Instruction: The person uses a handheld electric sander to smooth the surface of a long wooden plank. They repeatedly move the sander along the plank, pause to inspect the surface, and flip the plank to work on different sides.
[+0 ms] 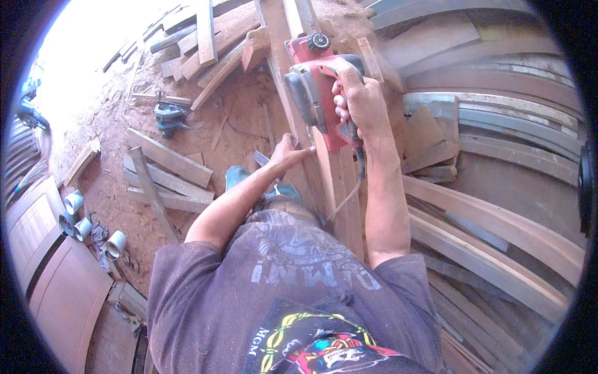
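Observation:
My right hand (364,100) is closed round the handle of a red and black electric planer (317,81). The planer sits on a long wooden plank (324,165) that runs away from me, its black knob toward the far end. A cord (346,198) trails back from its rear toward my body. Nearer to me, my left hand (290,154) grips the plank's left edge, its thumb reaching over the wood behind the planer. Some of its fingers are hidden on the side.
A teal power tool (169,117) stands on the dusty ground at left, near loose boards (168,165). Offcuts (218,50) lie in a heap beyond. Long stacked boards (492,249) fill the right side. Wooden panels (71,293) and several cans (115,243) are at lower left.

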### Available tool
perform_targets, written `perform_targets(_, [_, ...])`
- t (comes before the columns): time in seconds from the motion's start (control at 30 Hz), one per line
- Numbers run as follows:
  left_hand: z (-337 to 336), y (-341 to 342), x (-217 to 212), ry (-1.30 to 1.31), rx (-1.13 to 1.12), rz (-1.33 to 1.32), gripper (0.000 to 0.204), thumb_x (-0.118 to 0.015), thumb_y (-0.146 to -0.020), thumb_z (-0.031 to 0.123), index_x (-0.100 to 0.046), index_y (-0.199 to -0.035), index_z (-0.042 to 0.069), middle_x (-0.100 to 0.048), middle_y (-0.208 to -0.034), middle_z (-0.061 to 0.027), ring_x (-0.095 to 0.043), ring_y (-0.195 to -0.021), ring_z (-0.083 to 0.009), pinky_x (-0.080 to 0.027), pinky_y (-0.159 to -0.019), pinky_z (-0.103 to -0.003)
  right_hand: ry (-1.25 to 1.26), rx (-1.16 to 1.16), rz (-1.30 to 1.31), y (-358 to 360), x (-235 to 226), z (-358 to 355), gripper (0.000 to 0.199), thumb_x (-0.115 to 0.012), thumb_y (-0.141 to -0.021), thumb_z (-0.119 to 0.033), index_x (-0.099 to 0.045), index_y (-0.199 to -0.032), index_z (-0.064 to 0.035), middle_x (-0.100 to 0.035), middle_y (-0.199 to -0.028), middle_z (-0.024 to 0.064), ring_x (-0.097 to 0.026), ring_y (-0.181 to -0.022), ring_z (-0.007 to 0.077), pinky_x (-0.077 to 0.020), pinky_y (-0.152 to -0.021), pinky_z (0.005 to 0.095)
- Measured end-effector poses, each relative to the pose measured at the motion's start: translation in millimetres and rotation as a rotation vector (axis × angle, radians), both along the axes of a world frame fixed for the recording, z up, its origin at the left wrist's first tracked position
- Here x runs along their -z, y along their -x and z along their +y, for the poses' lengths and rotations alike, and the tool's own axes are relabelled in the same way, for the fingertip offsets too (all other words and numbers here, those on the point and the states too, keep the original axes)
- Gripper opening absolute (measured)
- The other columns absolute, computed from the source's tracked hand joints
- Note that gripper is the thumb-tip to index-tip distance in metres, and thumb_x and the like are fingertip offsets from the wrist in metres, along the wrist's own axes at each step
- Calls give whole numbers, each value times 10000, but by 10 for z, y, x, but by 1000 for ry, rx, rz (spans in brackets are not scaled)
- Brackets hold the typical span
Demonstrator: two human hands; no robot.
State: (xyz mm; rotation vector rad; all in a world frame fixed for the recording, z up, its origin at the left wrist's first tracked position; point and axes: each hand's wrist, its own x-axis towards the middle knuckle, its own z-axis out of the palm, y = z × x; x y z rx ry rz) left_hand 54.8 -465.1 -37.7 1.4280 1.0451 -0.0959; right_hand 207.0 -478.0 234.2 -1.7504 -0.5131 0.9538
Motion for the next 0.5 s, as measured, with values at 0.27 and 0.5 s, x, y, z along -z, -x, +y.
perform_targets(0.27, [-454,212,180,-96,58,-36,919,-845,-790,632,-527,-1299,-63,-670,-1251,-302,-663,-1201,-425,-521,-1015,-484,-51,24,-36,-68,163,95,486,-647,-1017,-487,-756,-1022,-13,-545,-730,-30,-468,-541,46,-344,-452,230])
perform_targets(0.5, [-498,121,444,-90,80,48,957,-860,-768,636,-528,-1353,-44,-675,-1273,-287,-656,-1207,-408,-513,-1032,-482,-70,-29,-68,-440,369,595,512,-643,-966,-511,-775,-977,-17,-567,-660,7,-520,-503,104,-421,-440,305])
